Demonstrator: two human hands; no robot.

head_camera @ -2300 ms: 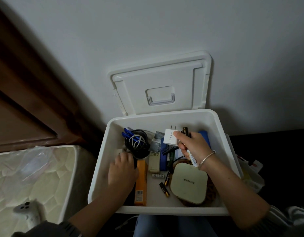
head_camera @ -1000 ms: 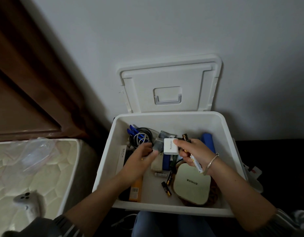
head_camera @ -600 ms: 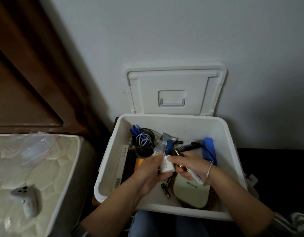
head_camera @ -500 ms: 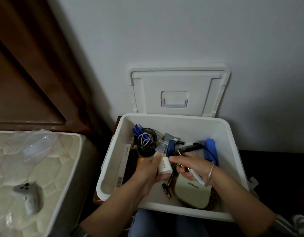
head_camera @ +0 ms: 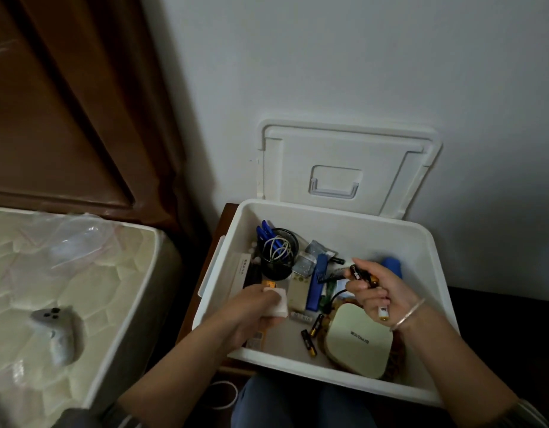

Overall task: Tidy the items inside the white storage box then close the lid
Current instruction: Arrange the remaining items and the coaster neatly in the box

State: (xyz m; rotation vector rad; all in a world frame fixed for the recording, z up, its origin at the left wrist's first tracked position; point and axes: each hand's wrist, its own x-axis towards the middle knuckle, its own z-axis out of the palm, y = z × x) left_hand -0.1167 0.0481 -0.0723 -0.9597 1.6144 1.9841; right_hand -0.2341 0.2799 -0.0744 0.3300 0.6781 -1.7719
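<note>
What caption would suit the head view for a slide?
Left hand holds a white charger, right hand grips a battery, over the white storage box, lid raised.

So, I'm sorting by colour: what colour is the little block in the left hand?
White; the head view shows the block in the left hand best.

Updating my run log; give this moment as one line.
step: tidying | left hand: holds white charger | right hand: holds batteries | storage box: cluttered | lid: open
</note>
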